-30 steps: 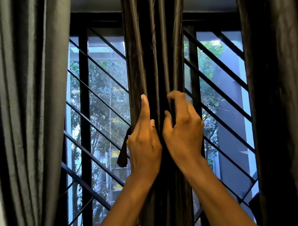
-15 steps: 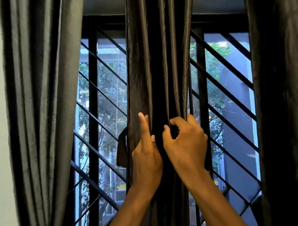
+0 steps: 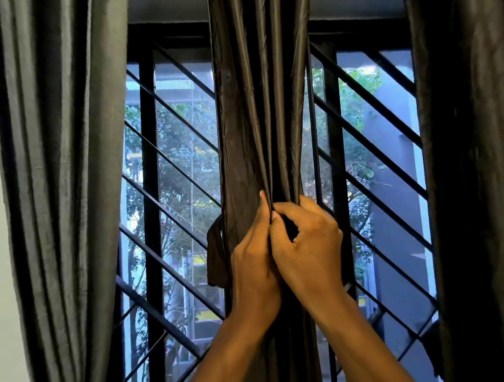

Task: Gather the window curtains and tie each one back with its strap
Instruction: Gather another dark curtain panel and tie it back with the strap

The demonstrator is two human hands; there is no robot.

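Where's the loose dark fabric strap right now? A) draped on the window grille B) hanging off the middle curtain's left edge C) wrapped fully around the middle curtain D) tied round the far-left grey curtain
B: the dark fabric strap dangles at the left edge of the gathered dark brown satin middle curtain, beside the left hand; it is not wrapped across the front.

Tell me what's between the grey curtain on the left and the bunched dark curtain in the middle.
In the head view: black diagonal window bars over glass, plus a dark fabric strap hanging at the middle curtain's edge.

A home room: dark curtains (image 3: 259, 118) over a barred window (image 3: 173, 194).
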